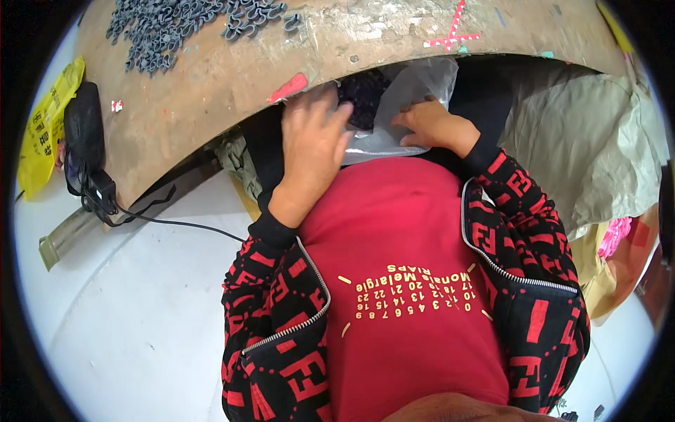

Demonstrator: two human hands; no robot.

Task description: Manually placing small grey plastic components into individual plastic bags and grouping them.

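“Bare skin peeks in closest to us. Next comes a red T-shirt, on the body side of the left grip and the right grip.”

“What is the left grip doing?”

“Its fingers are blurry, so I can't tell if they hold something. They are close to the counter edge, beside a flat red piece.”

“And the right grip?”

“It touches a clear plastic bag. Its fingers lie on the plastic, but I can't tell if they pinch it.”

“Where is that bag?”

“Between the two grips, next to the counter edge. Dark stuff is in it, nearer the left grip. It's too dark to tell what kind.”

“What else is around?”

“Past the left grip, far up on the counter, sits a big pile of little grey curvy pieces. Past the right grip is a cross of red-and-white tape. Way left of the left grip hangs a yellow plastic bag. Right of the right grip is a big, crinkly, pale grey sheet.”
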